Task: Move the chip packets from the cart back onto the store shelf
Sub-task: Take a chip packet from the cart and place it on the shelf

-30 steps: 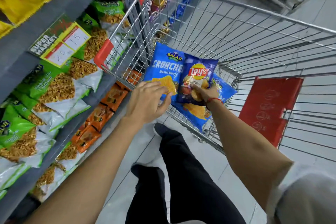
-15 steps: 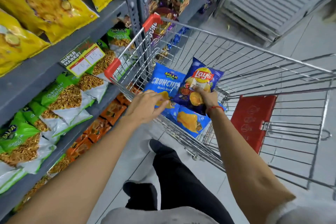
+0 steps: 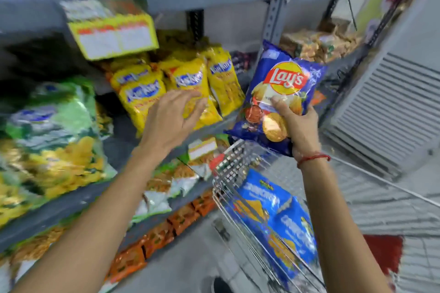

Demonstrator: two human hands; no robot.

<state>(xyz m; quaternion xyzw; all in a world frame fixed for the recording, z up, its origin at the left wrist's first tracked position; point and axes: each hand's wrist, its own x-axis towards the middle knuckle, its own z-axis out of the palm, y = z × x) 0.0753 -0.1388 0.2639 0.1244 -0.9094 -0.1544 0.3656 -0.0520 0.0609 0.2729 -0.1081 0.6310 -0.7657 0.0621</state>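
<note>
Head view: my right hand (image 3: 296,129) is clamped on the Lay's packet (image 3: 282,93) at centre right, raised above the cart (image 3: 240,188). My left hand (image 3: 175,118), spread and empty, reaches the yellow packets (image 3: 190,88); I'd push them aside, then slide mine onto the shelf (image 3: 209,126).
</note>
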